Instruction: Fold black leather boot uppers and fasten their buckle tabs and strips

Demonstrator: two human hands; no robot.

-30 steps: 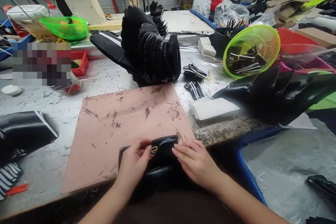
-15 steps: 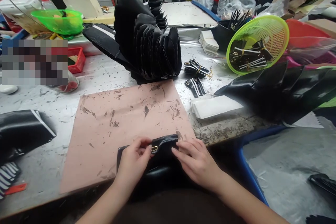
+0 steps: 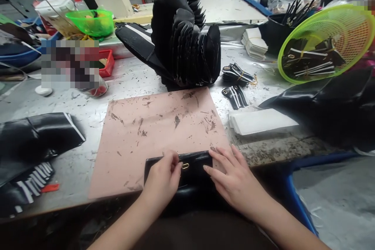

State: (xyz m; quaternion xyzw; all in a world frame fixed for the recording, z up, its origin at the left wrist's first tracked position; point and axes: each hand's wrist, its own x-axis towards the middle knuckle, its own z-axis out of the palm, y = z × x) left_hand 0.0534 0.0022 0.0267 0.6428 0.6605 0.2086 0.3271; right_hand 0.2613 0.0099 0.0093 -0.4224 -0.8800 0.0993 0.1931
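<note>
One gold ring (image 3: 185, 166) sits on the black panel (image 3: 196, 172) at the mat's (image 3: 158, 125) near edge, left hand (image 3: 162, 174) pinching it, right hand (image 3: 234, 175) extended, unclenched, at the panel's edge; fixing unconfirmed, loose tabs (image 3: 235, 97) apparently remaining.

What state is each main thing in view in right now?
Pink mat: flat, dark-marked.
Black piece: overlapping the pink mat's near edge.
Left hand: fingers curled at the gold ring.
Right hand: open, fingertips at the black piece's right edge.
Yellow-green basket: tipped, strips inside.
Green bowl: upright.
</note>
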